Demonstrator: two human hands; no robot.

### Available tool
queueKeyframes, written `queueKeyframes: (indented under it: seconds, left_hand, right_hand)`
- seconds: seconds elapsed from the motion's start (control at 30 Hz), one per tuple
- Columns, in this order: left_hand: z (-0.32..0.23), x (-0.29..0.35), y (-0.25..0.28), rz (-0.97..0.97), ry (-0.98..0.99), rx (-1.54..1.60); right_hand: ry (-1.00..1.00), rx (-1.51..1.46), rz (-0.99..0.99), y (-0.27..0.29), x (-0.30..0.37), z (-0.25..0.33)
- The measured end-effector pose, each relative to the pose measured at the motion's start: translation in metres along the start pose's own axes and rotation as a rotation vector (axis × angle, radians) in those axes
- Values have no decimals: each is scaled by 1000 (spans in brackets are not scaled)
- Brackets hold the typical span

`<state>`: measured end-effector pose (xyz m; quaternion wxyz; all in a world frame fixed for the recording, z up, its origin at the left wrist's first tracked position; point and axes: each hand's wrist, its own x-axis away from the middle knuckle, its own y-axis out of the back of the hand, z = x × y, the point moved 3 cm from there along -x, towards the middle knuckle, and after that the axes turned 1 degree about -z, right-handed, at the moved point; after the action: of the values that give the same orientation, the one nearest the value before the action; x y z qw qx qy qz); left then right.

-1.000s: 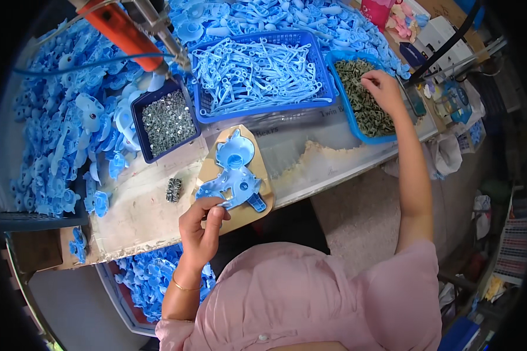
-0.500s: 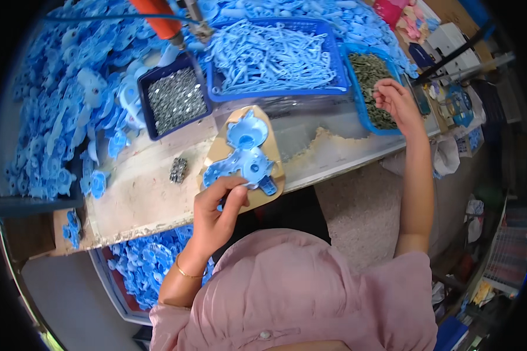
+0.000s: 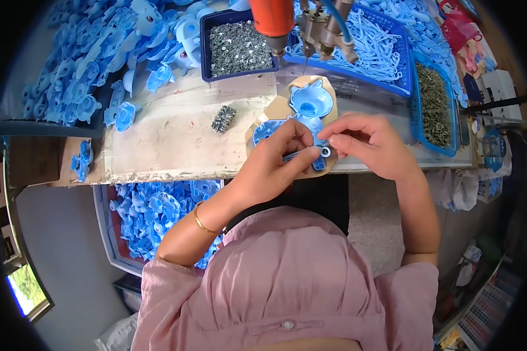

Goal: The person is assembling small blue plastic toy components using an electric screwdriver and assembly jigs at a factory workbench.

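A light-blue plastic toy shell with a round cup sits in a tan holder near the table's front edge. Over its lower part, my left hand is closed with thumb and fingers pinching a slim blue ring-ended piece; the ring pokes out beyond the thumb. From the other side my right hand reaches in, thumb and forefinger pinched together right above the shell. Whatever lies in that pinch is too small to make out. Both hands partly cover the shell.
Overhead hangs an orange power driver with metal fittings. Behind stand a dark-blue tray of small metal pieces and a blue basket of ring-ended parts. A light-blue tray holds small dull pieces. A metal-piece cluster lies left.
My right hand has come from the tray of small dull pieces to the shell, beside my left hand. The left hand keeps its pinch over the shell. The whole view has shifted.
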<state>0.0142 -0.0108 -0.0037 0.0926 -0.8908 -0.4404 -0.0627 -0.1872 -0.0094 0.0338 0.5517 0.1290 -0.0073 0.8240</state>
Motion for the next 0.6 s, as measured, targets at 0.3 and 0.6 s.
queueKeyframes:
  seconds: [0.3, 0.6]
  left_hand:
    - [-1, 0, 2, -118, -253, -494]
    - [-12, 2, 2, -31, -170, -508]
  right_hand:
    - [-100, 106, -50, -11, -3, 5]
    - [-105, -25, 135, -6, -10, -4]
